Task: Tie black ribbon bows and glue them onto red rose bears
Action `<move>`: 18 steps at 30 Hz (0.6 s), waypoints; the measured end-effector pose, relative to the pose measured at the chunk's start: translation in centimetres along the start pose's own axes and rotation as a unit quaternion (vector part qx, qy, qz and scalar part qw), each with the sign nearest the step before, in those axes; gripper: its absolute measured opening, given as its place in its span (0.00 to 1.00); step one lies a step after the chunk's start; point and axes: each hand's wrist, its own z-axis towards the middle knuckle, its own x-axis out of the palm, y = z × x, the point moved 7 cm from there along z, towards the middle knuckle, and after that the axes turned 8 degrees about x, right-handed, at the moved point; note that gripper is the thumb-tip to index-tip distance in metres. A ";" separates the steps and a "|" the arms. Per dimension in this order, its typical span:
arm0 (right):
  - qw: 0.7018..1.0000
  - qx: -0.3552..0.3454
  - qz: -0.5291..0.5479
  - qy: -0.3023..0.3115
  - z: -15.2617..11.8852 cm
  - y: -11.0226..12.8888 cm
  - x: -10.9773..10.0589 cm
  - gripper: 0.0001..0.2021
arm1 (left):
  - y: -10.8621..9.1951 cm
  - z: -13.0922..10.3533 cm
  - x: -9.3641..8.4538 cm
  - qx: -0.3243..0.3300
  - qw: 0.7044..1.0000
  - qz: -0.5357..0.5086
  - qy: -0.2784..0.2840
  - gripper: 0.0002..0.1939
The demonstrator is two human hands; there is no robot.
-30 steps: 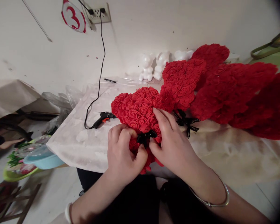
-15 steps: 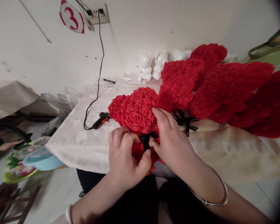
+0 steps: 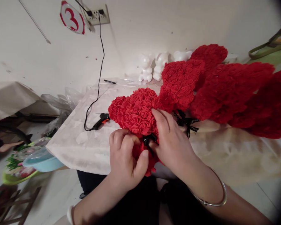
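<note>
A red figure covered in foam roses lies at the near edge of the table between my hands. Round its narrow middle runs a black ribbon, partly hidden by fingers. My left hand grips the figure's near part from the left, its thumb raised beside the ribbon. From the right, my right hand is wrapped round the figure, its fingertips on the roses and its thumb at the ribbon.
More red rose figures fill the table's right side. White bear forms stand by the wall. A black glue gun with a cord lies left. A blue basin is beyond the white-covered table.
My left thumb has moved slightly left, away from the ribbon. The ribbon's knot shows more clearly, and my right thumb has shifted a little at it.
</note>
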 end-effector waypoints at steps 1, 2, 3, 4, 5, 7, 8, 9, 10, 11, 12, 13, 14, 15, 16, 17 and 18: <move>1.000 -0.005 0.015 0.006 0.0 -0.1 -0.1 0.39 | 0.2 -0.1 0.0 -0.005 1.000 -0.003 0.000 0.03; 0.999 -0.009 0.032 0.016 0.0 -0.2 -0.2 0.39 | 0.5 -0.2 -0.1 -0.010 1.000 -0.006 -0.001 0.02; 0.998 -0.012 0.049 0.029 0.0 -0.2 -0.3 0.38 | 0.8 -0.3 -0.1 -0.016 1.000 -0.010 -0.003 0.02; 0.997 -0.012 0.063 0.043 0.0 -0.4 -0.3 0.38 | 1.0 -0.4 -0.2 -0.021 1.000 -0.017 -0.006 0.03; 0.996 -0.009 0.074 0.054 -0.1 -0.5 -0.4 0.37 | 1.2 -0.4 -0.2 -0.025 0.999 -0.025 -0.009 0.03; 0.995 0.002 0.081 0.059 -0.1 -0.6 -0.4 0.36 | 1.4 -0.5 -0.3 -0.028 0.999 -0.039 -0.016 0.04; 0.995 0.008 0.079 0.053 -0.1 -0.7 -0.5 0.36 | 1.4 -0.5 -0.4 -0.028 0.999 -0.042 -0.017 0.05; 0.996 0.013 0.074 0.043 -0.1 -0.7 -0.5 0.35 | 1.3 -0.5 -0.4 -0.028 0.999 -0.042 -0.018 0.05; 0.997 0.017 0.066 0.034 -0.1 -0.7 -0.5 0.34 | 1.2 -0.4 -0.4 -0.027 0.999 -0.037 -0.019 0.04; 0.998 0.019 0.058 0.025 -0.1 -0.6 -0.5 0.33 | 1.1 -0.3 -0.4 -0.028 0.999 -0.028 -0.018 0.03; 0.998 0.019 0.050 0.017 0.0 -0.5 -0.5 0.32 | 1.1 -0.2 -0.4 -0.030 0.999 -0.017 -0.017 0.05; 0.999 0.016 0.042 0.012 0.0 -0.4 -0.5 0.31 | 1.0 -0.1 -0.4 -0.033 0.999 -0.004 -0.017 0.07; 0.999 0.013 0.036 0.007 0.0 -0.2 -0.5 0.30 | 1.0 0.1 -0.4 -0.037 0.999 0.010 -0.017 0.09; 0.999 0.010 0.031 0.002 0.0 -0.1 -0.5 0.29 | 1.0 0.2 -0.3 -0.041 0.999 0.022 -0.018 0.10; 1.000 0.008 0.026 -0.002 -0.1 0.0 -0.4 0.29 | 1.0 0.4 -0.3 -0.044 0.998 0.033 -0.019 0.10; 1.000 0.008 0.020 -0.006 -0.1 0.1 -0.4 0.29 | 1.0 0.5 -0.3 -0.046 0.998 0.040 -0.020 0.10; 1.000 0.009 0.014 -0.009 -0.1 0.1 -0.4 0.29 | 1.0 0.6 -0.3 -0.047 0.998 0.046 -0.023 0.10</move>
